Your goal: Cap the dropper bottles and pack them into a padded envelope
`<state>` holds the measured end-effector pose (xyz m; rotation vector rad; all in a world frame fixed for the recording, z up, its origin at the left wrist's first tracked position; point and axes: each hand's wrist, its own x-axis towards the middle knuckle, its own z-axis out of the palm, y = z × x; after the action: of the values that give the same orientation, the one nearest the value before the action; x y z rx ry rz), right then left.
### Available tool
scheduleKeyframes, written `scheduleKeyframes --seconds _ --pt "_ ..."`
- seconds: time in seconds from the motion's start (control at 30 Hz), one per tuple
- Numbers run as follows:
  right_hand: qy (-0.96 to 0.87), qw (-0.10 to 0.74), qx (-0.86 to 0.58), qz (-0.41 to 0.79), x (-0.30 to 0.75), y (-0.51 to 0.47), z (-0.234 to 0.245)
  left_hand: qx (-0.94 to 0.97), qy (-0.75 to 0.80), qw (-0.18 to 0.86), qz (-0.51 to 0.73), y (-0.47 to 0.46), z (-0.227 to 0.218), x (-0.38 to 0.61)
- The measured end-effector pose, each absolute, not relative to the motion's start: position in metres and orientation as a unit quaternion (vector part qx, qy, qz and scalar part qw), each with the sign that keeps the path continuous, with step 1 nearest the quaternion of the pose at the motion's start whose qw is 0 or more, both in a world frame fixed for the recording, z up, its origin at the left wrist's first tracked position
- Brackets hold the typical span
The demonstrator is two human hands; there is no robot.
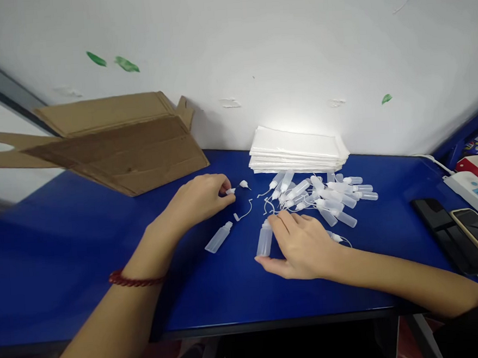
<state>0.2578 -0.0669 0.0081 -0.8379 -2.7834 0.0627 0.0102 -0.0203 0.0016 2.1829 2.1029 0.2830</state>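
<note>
My left hand (202, 200) has its thumb and fingers closed on a small white needle-tip cap (230, 191). Just past its fingertips, a second white dropper tip (244, 184) lies on the blue table. My right hand (305, 245) grips a small translucent plastic squeeze bottle (264, 241), thumb at its base and fingers near its neck. Between the hands, an uncapped bottle (218, 237) lies on its side, and near its mouth is a loose white cap with a thin strap (243, 211). Behind my right hand is a pile of similar bottles (334, 194), several with caps and straps.
A stack of white packets (298, 147) stands against the wall behind the pile. An open cardboard box (131, 154) sits at the back left. Two phones (451, 229) and a white power strip (475, 198) with cables lie at the right. The blue table's (231, 305) front edge is near me.
</note>
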Motion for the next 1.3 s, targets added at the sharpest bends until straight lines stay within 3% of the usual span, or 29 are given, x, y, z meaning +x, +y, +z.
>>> scheduleKeyframes --seconds 0.17,0.37,0.47,0.57,0.9,1.3 --pt "-0.944 0.097 -0.289 0.127 0.264 -0.051 0.006 0.696 0.698 0.084 0.146 -0.026 0.012 0.023" --pt "-0.901 0.168 -0.333 0.222 0.282 -0.048 0.004 0.588 0.596 0.379 0.395 -0.046 0.025 0.071" --pt "-0.907 0.204 -0.306 0.207 0.295 -0.047 0.004 0.481 0.537 0.456 0.521 -0.059 0.024 0.103" --pt "-0.914 0.238 -0.274 0.179 0.305 -0.046 0.002 0.405 0.519 0.520 0.544 -0.067 0.019 0.125" --pt "-0.932 0.266 -0.237 0.061 0.320 -0.058 -0.002 0.402 0.530 0.549 0.505 -0.079 -0.004 0.138" --pt "-0.945 0.271 -0.185 -0.005 0.343 -0.051 -0.013 0.489 0.557 0.491 0.459 -0.078 -0.004 0.140"
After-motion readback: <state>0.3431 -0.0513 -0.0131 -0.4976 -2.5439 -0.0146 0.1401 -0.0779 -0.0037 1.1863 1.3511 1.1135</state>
